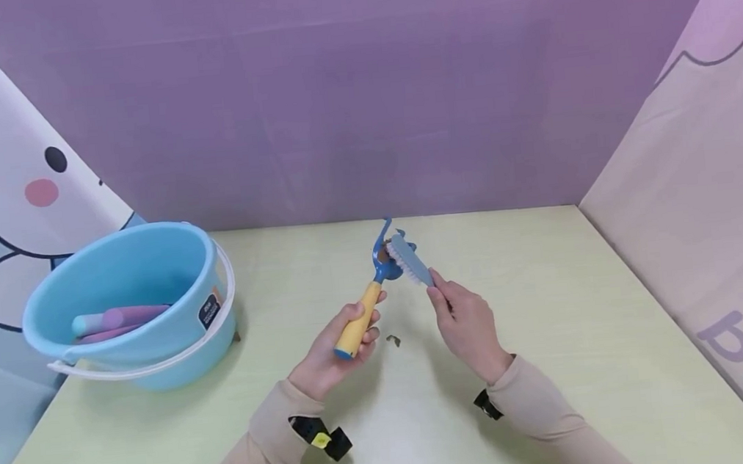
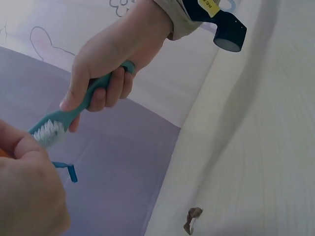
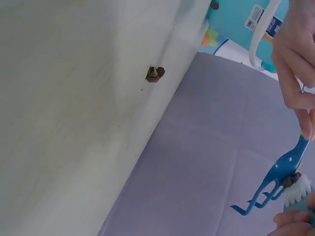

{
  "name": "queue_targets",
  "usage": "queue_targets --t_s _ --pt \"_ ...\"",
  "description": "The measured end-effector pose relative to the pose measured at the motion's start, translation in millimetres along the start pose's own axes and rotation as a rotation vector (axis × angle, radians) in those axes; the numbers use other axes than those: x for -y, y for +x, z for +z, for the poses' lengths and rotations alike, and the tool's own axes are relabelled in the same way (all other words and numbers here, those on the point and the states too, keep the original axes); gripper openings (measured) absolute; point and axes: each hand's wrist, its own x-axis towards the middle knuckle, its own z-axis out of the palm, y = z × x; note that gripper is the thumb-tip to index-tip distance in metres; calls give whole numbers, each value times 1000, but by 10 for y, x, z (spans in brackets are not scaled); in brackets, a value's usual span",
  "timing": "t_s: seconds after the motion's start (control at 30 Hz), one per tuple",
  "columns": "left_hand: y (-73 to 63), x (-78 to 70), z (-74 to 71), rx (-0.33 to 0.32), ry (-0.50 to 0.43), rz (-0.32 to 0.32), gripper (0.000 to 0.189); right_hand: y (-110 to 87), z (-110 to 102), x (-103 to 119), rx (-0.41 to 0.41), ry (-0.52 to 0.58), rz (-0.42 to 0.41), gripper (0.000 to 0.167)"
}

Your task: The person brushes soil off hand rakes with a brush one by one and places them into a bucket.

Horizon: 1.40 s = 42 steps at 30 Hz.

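My left hand (image 1: 342, 345) grips the yellow handle of a small hand rake (image 1: 361, 323), whose blue tined head points up and away over the table. From the other side, my right hand (image 1: 469, 323) holds a scrubbing brush (image 1: 414, 261) with a blue-teal back and white bristles. Those bristles (image 3: 297, 191) press against the rake's blue head (image 3: 283, 166), where a brown clump (image 3: 290, 180) sticks near the tines. In the left wrist view, the right hand (image 2: 113, 59) wraps round the brush handle (image 2: 93, 91), and the left hand hides most of the rake.
A light-blue bucket (image 1: 205, 342) with a white handle stands at the left, with purple-handled tools (image 1: 133, 315) inside. Brown debris (image 1: 393, 340) lies on the pale table (image 1: 548, 283) below the hands, and another bit (image 1: 236, 337) sits beside the bucket. Printed cloth walls (image 1: 361, 115) enclose the table.
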Motion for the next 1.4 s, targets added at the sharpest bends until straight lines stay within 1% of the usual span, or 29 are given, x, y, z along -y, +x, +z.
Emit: queue_targets --t_s 0.07,0.17,0.33,0.4,0.5,0.57,0.67,0.77,0.87,0.97,1.03,1.1,1.17,1.27,1.33,1.4 --pt "26 16 34 -48 58 8 50 -6 20 27 -4 -14 6 33" --pt "70 47 73 -134 159 32 53 -12 46 72 22 15 43 34" --pt "142 104 113 -318 317 98 50 -24 81 136 80 161 151 36" --pt "172 124 122 -387 356 122 48 -26 88 156 98 222 207 36" --pt "217 145 130 -459 394 151 46 -28 95 172 129 298 304 37" --pt "236 155 133 -493 406 163 46 -32 100 176 152 335 359 38" --pt "252 167 131 -523 417 174 44 -42 107 174 177 356 398 38" --pt "255 170 126 -530 413 173 45 -48 116 175 190 349 398 38" --pt "251 167 107 -521 408 163 47 -50 125 176 189 310 388 37" --pt "245 160 81 -520 400 146 46 -54 132 171 182 234 350 36" --pt "239 153 62 -518 403 136 45 -55 132 169 172 148 292 36" --pt "232 143 51 -519 404 125 43 -58 130 157 160 39 221 36" --pt "224 134 40 -514 410 116 42 -60 126 134 143 -102 126 37" --pt "214 121 33 -507 420 109 40 -59 121 78 92 -325 -41 36" --pt "206 116 31 -505 425 107 41 -54 117 34 34 -456 -155 35" --pt "200 112 30 -502 428 102 43 -46 112 -4 -35 -549 -244 34"
